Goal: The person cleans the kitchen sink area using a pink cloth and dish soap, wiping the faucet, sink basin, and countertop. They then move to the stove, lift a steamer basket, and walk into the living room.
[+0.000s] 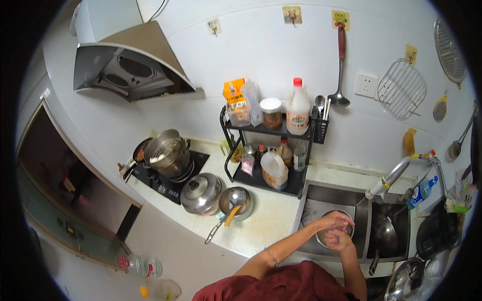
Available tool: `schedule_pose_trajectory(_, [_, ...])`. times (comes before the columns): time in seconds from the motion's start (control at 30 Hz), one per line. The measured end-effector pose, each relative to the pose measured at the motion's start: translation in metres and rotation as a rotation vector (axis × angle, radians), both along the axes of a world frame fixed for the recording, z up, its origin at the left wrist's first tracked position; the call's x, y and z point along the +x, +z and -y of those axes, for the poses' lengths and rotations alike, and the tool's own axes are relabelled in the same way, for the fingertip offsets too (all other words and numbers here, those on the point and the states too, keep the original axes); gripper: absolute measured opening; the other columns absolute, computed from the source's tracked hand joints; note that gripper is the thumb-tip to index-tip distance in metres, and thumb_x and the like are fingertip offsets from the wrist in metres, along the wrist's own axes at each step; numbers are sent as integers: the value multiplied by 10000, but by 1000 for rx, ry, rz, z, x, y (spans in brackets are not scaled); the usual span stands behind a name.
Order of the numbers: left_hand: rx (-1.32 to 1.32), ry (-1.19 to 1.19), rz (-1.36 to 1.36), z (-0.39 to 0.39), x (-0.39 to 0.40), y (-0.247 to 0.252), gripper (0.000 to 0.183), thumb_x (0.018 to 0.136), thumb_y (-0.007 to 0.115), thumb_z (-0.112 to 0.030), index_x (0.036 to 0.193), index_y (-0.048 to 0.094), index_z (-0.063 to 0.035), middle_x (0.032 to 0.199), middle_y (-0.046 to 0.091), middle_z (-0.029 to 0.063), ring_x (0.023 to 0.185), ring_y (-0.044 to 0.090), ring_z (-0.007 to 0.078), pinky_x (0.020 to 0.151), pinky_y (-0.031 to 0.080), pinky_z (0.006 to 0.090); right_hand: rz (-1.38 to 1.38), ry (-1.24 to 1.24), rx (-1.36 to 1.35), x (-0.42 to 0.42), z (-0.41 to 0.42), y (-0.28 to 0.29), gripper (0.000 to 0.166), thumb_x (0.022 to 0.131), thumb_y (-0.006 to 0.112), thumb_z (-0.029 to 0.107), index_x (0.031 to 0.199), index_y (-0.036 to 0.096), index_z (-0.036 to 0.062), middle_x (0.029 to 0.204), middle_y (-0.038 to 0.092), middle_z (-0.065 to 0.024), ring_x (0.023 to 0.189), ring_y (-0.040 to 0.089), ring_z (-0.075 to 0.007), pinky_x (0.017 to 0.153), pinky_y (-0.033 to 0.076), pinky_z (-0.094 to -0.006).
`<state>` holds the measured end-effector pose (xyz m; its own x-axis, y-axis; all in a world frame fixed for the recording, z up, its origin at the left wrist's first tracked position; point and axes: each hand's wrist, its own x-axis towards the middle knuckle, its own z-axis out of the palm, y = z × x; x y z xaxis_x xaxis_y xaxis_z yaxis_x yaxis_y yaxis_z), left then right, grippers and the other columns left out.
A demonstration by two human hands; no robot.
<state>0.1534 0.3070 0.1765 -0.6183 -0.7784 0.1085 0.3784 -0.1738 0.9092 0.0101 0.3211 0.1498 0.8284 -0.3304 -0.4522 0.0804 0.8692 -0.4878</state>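
Both of my hands meet over a round metal bowl (324,240) in the left basin of the stainless-steel sink (361,222). My left hand (333,222) is the upper one, its fingers curled around a small purplish thing (335,230) that I cannot identify. Just below it, my right hand (340,240) is closed on the same purplish thing. Beneath the hands, most of the bowl's inside is hidden. Clear plastic (310,217) lies in the basin, left of the bowl. A curved faucet (391,175) reaches over the sink from the back right.
The right basin holds a wok (386,233). A soap bottle (421,193) stands behind it. Left of the sink are a black two-tier rack (271,129) with bottles, a pot with a ladle (237,197), a lidded pot (200,193), and a steamer pot (169,156) on the cooktop.
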Motion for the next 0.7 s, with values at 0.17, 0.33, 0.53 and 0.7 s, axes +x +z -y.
schedule_pose_trajectory(0.17, [214,269,-56,-2,-10,-30,313,907,486,-303,1062,581,-48,555,398,-47,517,394,61,558,410,218,-211,-53,23,13,7,-20,280,739,519,114,534,333,159,484,308,30,383,296,-77,330,200,-207])
schedule_pose_trajectory(0.33, [359,489,200,13,-18,-61,237,913,435,-242,944,595,-69,521,414,-25,460,391,76,450,355,239,-547,-111,-201,19,18,-52,180,701,564,4,806,446,91,530,434,-13,422,450,-113,338,311,-256])
schedule_pose_trajectory(0.53, [536,828,321,27,-24,-117,272,746,367,-26,844,615,-80,525,498,45,439,468,157,409,365,283,-975,-229,-1356,38,14,-114,326,728,612,260,977,556,57,765,620,-118,690,614,-264,572,462,-365])
schedule_pose_trajectory(0.7, [441,927,831,40,-25,-163,206,732,428,-31,747,631,-57,655,589,122,526,559,219,472,451,330,-1263,-190,-1394,37,4,-110,293,713,595,323,795,650,47,751,638,-179,749,625,-345,628,492,-411])
